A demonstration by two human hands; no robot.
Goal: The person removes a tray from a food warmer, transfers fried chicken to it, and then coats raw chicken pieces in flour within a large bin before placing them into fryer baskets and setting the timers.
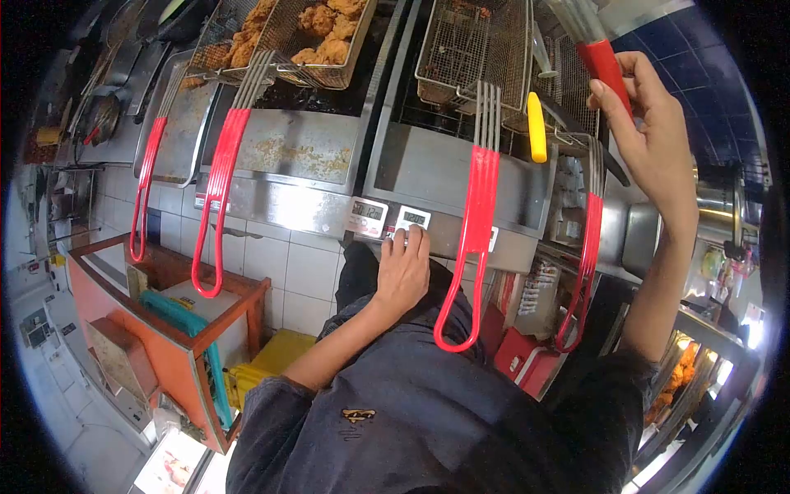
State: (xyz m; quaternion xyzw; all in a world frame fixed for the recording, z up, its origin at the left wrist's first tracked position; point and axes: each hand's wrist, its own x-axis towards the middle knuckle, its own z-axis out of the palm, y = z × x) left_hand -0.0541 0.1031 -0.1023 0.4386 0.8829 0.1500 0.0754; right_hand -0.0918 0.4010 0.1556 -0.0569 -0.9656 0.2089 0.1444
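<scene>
- Nearest to me is my own dark shirt, filling the bottom of the view, with both of my forearms reaching up out of it.
- My left hand rests on the front panel of the fryer, its fingers laid close together and flat against the right-hand one of two small white digital timers; they press on it and hold nothing.
- The second timer sits just beside it to the left, untouched.
- My right hand is raised high at the right, its fingers wrapped around the red handle of a utensil whose pale upper part runs out of the top of the view.
- Directly in front of my left hand an empty wire fry basket hangs on the fryer, its long red looped handle dropping down just to the right of my hand.
- A yellow handle stands just right of that basket, and another red looped handle hangs further right, below my raised hand.
- To the left, a basket holds pieces of fried chicken; its red handle hangs down over the white tiled wall, with one more red handle further left.
- Low at the left stands an orange-framed bench, with a yellow crate on the floor beside it.
</scene>
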